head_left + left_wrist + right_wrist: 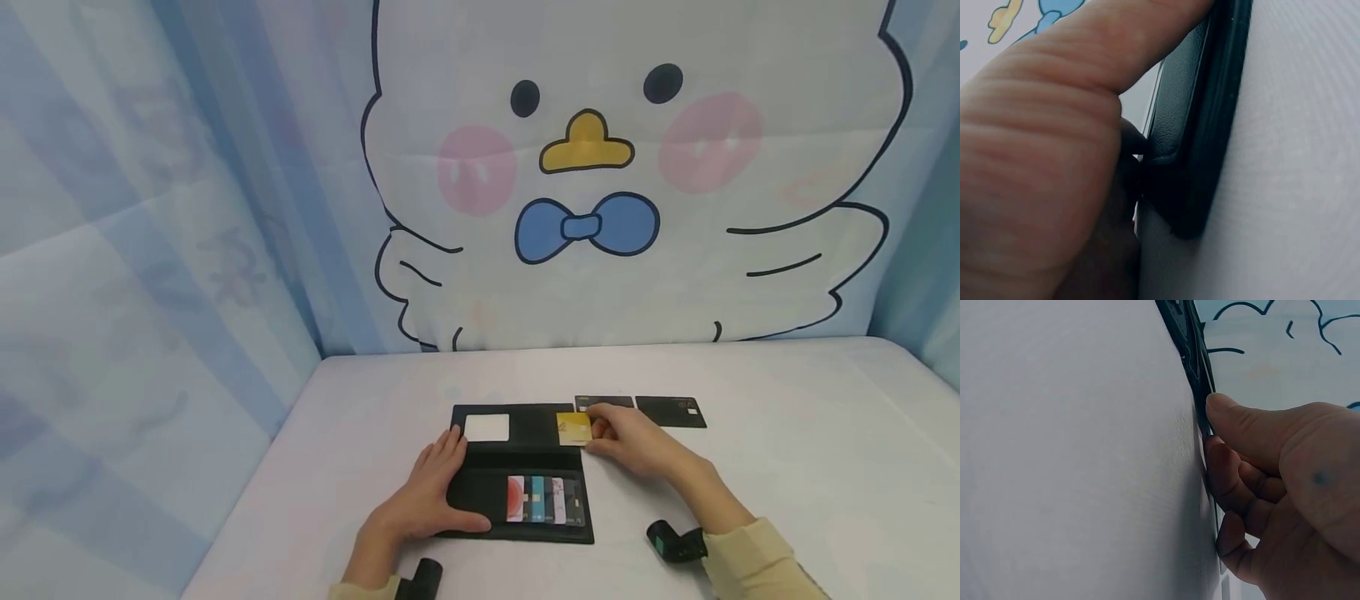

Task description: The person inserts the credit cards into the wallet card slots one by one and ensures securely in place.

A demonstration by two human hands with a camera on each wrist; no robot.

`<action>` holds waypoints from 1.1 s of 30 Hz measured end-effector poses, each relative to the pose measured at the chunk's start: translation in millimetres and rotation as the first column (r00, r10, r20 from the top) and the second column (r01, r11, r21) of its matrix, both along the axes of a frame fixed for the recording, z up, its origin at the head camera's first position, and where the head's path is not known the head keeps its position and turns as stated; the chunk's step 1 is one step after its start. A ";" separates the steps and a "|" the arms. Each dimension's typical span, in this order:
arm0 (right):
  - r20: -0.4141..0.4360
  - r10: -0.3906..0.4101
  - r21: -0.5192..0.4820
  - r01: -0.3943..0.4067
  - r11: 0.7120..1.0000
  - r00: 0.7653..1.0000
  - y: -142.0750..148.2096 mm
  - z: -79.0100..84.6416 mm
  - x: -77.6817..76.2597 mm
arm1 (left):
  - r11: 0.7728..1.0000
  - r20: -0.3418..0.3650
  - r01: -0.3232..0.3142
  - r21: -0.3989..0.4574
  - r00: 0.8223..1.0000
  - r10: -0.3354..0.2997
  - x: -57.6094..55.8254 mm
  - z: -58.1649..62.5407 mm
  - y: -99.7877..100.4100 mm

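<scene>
A black card wallet lies unfolded on the table, with several cards overlapping in its lower half and a white card on its upper half. My left hand rests on the wallet's left side, fingers spread and thumb along the lower flap; the thumb side fills much of the left wrist view. At the upper flap's right edge, my right hand pinches a yellow card by its right edge. How far that card sits in a slot cannot be told. The right wrist view shows the curled fingers.
Behind the right hand, two dark cards lie on the white table: one at the right, the other partly covered by the fingers. A patterned curtain hangs behind the table. Each wrist wears a black camera.
</scene>
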State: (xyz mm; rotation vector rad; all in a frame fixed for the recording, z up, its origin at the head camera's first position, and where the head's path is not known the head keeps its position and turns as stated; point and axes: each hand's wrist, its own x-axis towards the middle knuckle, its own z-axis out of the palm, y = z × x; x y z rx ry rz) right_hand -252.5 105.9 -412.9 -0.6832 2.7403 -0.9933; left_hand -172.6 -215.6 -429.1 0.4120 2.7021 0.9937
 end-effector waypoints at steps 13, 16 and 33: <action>-0.037 0.039 0.012 -0.038 0.999 0.999 -5.5 0.3 -0.8 | 1.000 0.007 0.017 0.002 1.000 -0.017 -3.4 -0.4 4.2; -0.052 0.046 0.019 -0.045 0.999 0.998 -7.0 -0.1 -1.3 | 1.000 0.005 0.019 0.008 1.000 -0.019 -3.1 -0.4 4.5; -0.068 0.059 0.046 -0.056 0.997 0.996 -15.6 -2.6 -3.2 | 1.000 0.017 -0.003 0.001 1.000 0.003 -0.5 1.7 2.7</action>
